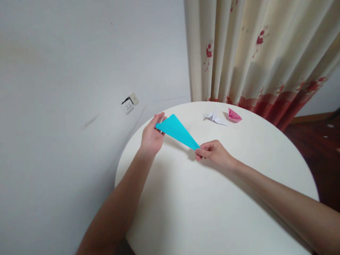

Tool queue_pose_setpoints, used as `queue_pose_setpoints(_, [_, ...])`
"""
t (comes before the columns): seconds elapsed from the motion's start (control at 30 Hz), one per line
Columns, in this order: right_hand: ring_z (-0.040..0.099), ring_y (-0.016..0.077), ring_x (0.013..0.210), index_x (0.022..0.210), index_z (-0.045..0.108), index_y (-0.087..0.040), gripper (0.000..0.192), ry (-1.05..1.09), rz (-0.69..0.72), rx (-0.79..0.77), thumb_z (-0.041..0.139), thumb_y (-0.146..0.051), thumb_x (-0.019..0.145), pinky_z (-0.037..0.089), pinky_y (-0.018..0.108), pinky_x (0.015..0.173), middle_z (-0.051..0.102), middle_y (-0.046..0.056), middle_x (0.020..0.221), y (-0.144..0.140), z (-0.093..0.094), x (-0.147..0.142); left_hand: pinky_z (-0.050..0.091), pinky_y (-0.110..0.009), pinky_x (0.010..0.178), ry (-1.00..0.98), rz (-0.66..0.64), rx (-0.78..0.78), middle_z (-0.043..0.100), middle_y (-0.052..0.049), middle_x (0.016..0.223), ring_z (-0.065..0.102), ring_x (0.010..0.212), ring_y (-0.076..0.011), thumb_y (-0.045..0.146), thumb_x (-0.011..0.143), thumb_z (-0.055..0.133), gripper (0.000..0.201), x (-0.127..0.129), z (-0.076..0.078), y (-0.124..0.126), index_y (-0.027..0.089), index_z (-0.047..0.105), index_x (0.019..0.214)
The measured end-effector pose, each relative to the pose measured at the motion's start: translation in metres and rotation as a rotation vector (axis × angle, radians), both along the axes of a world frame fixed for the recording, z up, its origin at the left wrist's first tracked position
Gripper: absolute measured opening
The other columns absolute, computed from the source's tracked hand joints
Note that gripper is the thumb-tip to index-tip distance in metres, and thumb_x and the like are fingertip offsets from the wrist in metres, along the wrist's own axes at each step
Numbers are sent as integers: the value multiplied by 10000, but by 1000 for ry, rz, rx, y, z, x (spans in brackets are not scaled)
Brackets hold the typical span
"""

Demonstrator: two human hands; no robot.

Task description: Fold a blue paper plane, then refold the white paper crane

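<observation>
Above the tabletop: a turquoise paper triangle stretched between two hands

Over the round white tabletop [212, 212], the folded turquoise paper [176, 131] spans both hands. Left hand [152, 136] fingers [159, 118] pinch its wide end; right hand [214, 153] fingers [200, 153] pinch its narrow tip. Well beyond, a white paper crane [215, 117] lies just beside a pink paper boat [234, 115], near the flowered curtain [260, 53].

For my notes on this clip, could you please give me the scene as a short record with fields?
left hand: pinches the wide end of the blue paper
right hand: pinches the paper's narrow tip
blue paper: folded to a long triangle, held above the table
far side of table: white crane beside pink boat
behind: wall socket, flowered curtain
</observation>
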State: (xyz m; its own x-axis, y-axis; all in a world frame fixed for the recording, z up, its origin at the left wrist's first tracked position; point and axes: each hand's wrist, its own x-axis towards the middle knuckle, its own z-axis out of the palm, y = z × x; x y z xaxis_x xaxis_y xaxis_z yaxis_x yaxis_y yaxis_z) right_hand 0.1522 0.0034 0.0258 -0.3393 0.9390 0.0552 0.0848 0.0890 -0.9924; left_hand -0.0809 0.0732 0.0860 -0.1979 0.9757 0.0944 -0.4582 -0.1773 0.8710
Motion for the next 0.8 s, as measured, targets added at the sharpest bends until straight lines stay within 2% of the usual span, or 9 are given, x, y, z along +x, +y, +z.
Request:
queue_pose_setpoints(0.07, [582, 150, 618, 664, 759, -169, 384, 32, -78, 17, 692, -525, 791, 429, 283, 622, 736, 68, 690, 2, 0, 1, 482, -300, 923, -12, 16, 10, 619, -22, 1358, 579, 1221, -203, 521, 843, 680, 321, -1, -3, 1, 267, 690, 1039])
queue_pose_setpoints(0.13, [600, 159, 636, 695, 768, -171, 375, 102, -157, 12, 716, -536, 762, 440, 289, 633, 749, 77, 720, 4, 1, 1, 483, -300, 874, 35, -88, -10, 634, -52, 1331, 601, 1177, -216, 579, 835, 663, 385, 15, -14, -9, 255, 689, 1041])
queue_pose_setpoints(0.23, [617, 169, 642, 751, 779, -167, 380, 176, -200, -15, 741, -544, 734, 451, 298, 635, 763, 94, 759, 4, 2, -1, 480, -319, 802, 247, -416, -29, 728, -97, 1028, 660, 921, -211, 515, 785, 744, 361, 54, -35, -34, 182, 723, 921])
queue_pose_setpoints(0.27, [609, 164, 628, 757, 779, -161, 390, 177, -193, -14, 736, -549, 741, 448, 298, 629, 764, 98, 761, 4, 2, -2, 478, -327, 779, 299, -457, -19, 723, -87, 890, 646, 805, -191, 517, 787, 737, 362, 66, -41, -41, 157, 720, 818])
queue_pose_setpoints(0.37, [559, 143, 574, 713, 764, -150, 418, 116, -141, 21, 691, -554, 792, 427, 287, 602, 745, 90, 700, 1, 0, -4, 458, -313, 741, 369, -322, 15, 642, -25, 670, 570, 663, -143, 515, 801, 716, 404, 80, -49, -51, 145, 678, 642])
queue_pose_setpoints(0.53, [558, 140, 555, 612, 699, -161, 388, -46, 23, 51, 643, -463, 850, 406, 271, 574, 687, 47, 604, -3, -8, -8, 448, -276, 732, 230, 9, 72, 707, -42, 815, 615, 775, -150, 484, 790, 729, 320, 51, -34, -25, 165, 727, 758])
queue_pose_setpoints(0.6, [567, 146, 570, 605, 694, -159, 380, -81, 23, 58, 628, -434, 859, 407, 273, 579, 684, 48, 609, -1, -10, -8, 439, -258, 703, 182, 100, 89, 726, -58, 869, 625, 786, -143, 481, 773, 744, 314, 40, -28, -16, 168, 738, 795])
queue_pose_setpoints(0.67, [594, 159, 625, 676, 726, -154, 368, -31, -80, 57, 610, -445, 869, 426, 280, 609, 713, 64, 682, 4, -8, -5, 428, -244, 662, 228, 85, 82, 729, -63, 863, 620, 761, -138, 495, 772, 740, 330, 37, -26, -16, 167, 748, 806])
queue_pose_setpoints(0.8, [625, 184, 793, 973, 770, -176, 392, 187, -239, 36, 653, -521, 829, 457, 297, 687, 749, 84, 934, 13, -2, 5, 397, -241, 576, 554, -192, 59, 679, -33, 675, 547, 613, -126, 534, 792, 703, 396, 56, -33, -36, 148, 745, 719])
